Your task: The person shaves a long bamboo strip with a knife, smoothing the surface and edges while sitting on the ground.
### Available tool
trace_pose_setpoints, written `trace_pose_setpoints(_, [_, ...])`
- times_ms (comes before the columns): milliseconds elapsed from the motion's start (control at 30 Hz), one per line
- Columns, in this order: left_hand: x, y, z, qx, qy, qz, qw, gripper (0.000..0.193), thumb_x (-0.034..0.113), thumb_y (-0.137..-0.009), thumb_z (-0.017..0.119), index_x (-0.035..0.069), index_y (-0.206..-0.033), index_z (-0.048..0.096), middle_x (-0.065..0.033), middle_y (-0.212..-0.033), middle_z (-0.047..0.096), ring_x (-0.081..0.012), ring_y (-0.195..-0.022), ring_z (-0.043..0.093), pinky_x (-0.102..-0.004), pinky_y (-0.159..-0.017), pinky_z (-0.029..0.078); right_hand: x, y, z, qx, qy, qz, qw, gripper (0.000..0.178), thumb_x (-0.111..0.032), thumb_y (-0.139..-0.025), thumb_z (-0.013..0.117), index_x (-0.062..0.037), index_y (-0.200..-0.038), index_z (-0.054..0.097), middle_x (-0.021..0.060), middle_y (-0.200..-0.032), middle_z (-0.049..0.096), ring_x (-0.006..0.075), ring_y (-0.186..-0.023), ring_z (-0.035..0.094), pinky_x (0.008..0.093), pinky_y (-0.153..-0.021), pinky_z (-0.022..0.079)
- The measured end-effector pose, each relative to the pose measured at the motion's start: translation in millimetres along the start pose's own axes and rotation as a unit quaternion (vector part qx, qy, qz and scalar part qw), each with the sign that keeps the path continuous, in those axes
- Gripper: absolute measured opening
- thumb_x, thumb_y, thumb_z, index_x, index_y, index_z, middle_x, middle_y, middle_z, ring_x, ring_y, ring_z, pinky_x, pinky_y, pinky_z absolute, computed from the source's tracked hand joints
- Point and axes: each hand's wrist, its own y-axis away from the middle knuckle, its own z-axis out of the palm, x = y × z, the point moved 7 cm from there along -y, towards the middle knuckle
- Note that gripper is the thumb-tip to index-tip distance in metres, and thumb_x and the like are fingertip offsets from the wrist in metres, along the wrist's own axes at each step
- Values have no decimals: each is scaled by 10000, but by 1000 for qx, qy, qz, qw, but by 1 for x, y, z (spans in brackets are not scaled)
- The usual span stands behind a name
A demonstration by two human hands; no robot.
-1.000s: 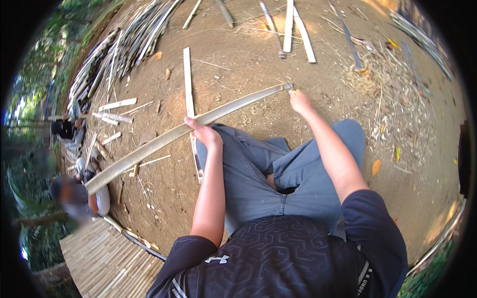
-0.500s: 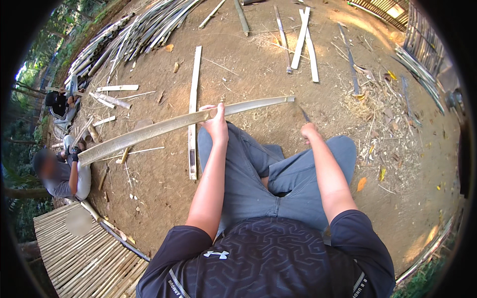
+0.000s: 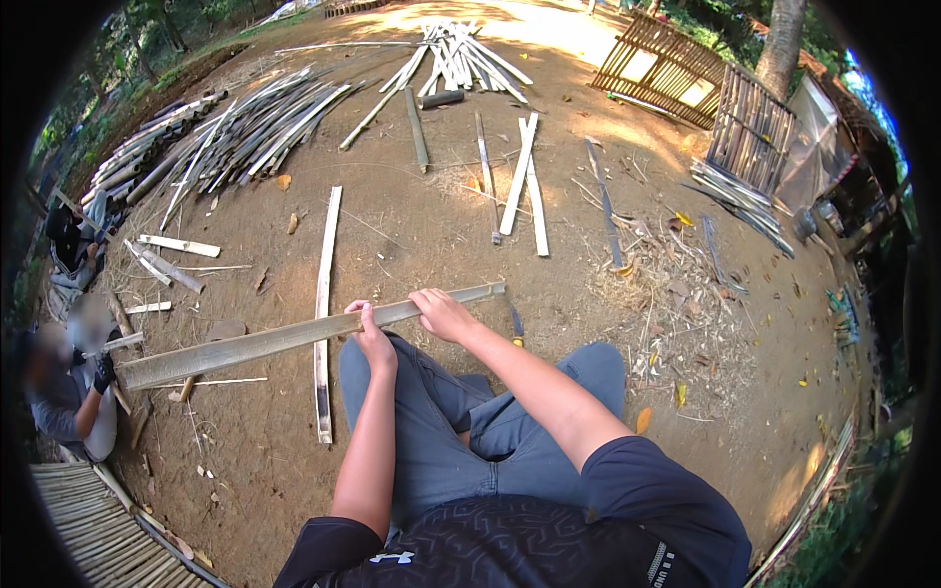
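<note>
A long split bamboo strip [image 3: 255, 343] stretches across my lap, from the co-worker at the left to beyond my right hand. My left hand [image 3: 372, 338] is closed round it above my left knee, thumb on top. Farther along toward its right end, my right hand [image 3: 441, 314] is also closed on the strip, fingers over the upper edge. A knife [image 3: 517, 321] with a dark blade and a yellow band rests just past the strip's right end, outside my hands. Under the strip, a pale bamboo slat [image 3: 326, 284] lies on the dirt.
Two crossed slats [image 3: 526, 186] lie ahead. Piled bamboo [image 3: 255, 137] is at the far left, more strips [image 3: 466, 59] farther back. Shavings [image 3: 676, 304] cover the ground at right. Two people sit at the left, one gloved hand [image 3: 103, 372] near the strip's end. Bamboo panels [image 3: 750, 127] stand far right.
My right hand has let go of the knife and moved left onto the bamboo strip. The view has tilted up, showing more of the yard ahead.
</note>
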Motion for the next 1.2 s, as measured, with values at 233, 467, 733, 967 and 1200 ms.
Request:
trace_pose_setpoints(233, [0, 7, 16, -92, -17, 42, 995, 387, 161, -949, 661, 70, -1243, 425, -65, -1031, 547, -122, -839, 567, -264, -695, 491, 22, -32, -51, 3, 128, -41, 991, 388, -168, -918, 632, 10, -1227, 479, 179, -1082, 597, 344, -1019, 616, 432, -906, 509])
trace_pose_setpoints(467, [-12, 2, 12, -124, 2, -18, 992, 307, 171, -973, 627, 73, -1199, 444, -63, -991, 554, -96, -702, 569, -228, -583, 467, 26, -19, -212, 44, 246, -44, 967, 554, -433, -997, 524, -61, -1396, 427, 149, -1178, 625, 267, -1037, 664, 392, -803, 594])
trace_pose_setpoints(733, [-24, -1, 25, -198, -34, -46, 978, 109, 164, -998, 605, 66, -997, 560, -11, -760, 556, -48, -548, 509, -184, -496, 404, 44, 106, -303, 19, 117, 156, 981, 474, -531, -958, 564, -155, -1238, 634, 82, -1125, 707, 310, -992, 685, 405, -798, 544])
trace_pose_setpoints(967, [-24, 28, 50, -352, -62, -119, 926, 497, 445, -1056, 426, 16, -1273, 549, -99, -937, 687, -108, -591, 643, -200, -503, 479, 66, 176, -239, -107, -96, 299, 944, 467, -445, -995, 566, -73, -1265, 648, 150, -1112, 712, 252, -1025, 678, 361, -900, 501])
trace_pose_setpoints(1200, [-16, 28, 46, -321, -58, -134, 936, 513, 441, -1046, 451, -1, -1305, 474, -176, -1094, 687, -174, -641, 694, -239, -516, 516, 40, 166, -188, -177, -117, 278, 937, 473, -415, -1004, 561, -40, -1282, 635, 159, -1174, 701, 273, -1079, 664, 353, -930, 491])
